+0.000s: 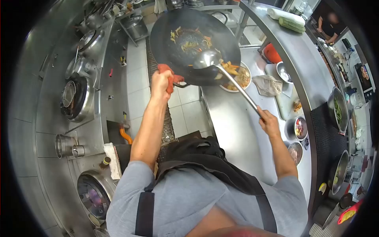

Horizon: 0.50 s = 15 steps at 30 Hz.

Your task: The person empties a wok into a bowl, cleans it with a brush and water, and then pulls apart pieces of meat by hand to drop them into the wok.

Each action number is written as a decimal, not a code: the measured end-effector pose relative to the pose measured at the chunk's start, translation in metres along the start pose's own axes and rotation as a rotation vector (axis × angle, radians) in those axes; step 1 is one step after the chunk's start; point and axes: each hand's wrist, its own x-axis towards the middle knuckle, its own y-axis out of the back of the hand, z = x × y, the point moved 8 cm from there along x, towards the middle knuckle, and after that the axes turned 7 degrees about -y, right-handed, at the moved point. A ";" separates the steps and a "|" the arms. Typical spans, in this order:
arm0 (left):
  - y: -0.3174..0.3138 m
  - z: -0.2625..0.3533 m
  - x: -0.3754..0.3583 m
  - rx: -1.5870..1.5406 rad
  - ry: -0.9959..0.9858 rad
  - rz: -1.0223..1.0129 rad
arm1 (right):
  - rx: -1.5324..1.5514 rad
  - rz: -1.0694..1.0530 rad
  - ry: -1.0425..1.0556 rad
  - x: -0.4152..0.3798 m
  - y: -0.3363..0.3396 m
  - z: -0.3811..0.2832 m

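My left hand (161, 82) grips a wok (166, 51) by its near handle through a red cloth (170, 77). The wok is held up and tilted to the right over a white bowl (247, 81). Bits of stir-fried food (193, 44) cling to its dark inside. My right hand (269, 121) is closed round the long handle of a metal ladle (206, 59), whose round head is at the wok's lower right edge. Stir-fried food (231, 68) shows there, above the bowl, which partly hides behind the wok and ladle.
A steel counter (233, 114) holds a cloth (268, 85), a cutting board (285, 103) and metal bowls of ingredients (300, 128). A raised shelf (292, 47) runs along the right. Stoves with pans (81, 96) line the left. Another person (331, 28) stands far right.
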 end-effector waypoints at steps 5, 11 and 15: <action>-0.018 0.004 0.005 -0.029 -0.096 0.078 | -0.188 0.071 0.008 -0.033 0.056 0.040; -0.011 -0.001 0.012 0.107 -0.202 0.175 | -0.234 0.066 -0.124 -0.065 0.057 0.050; -0.004 -0.001 0.005 0.099 -0.197 0.211 | 0.022 0.121 -0.218 -0.038 0.038 0.025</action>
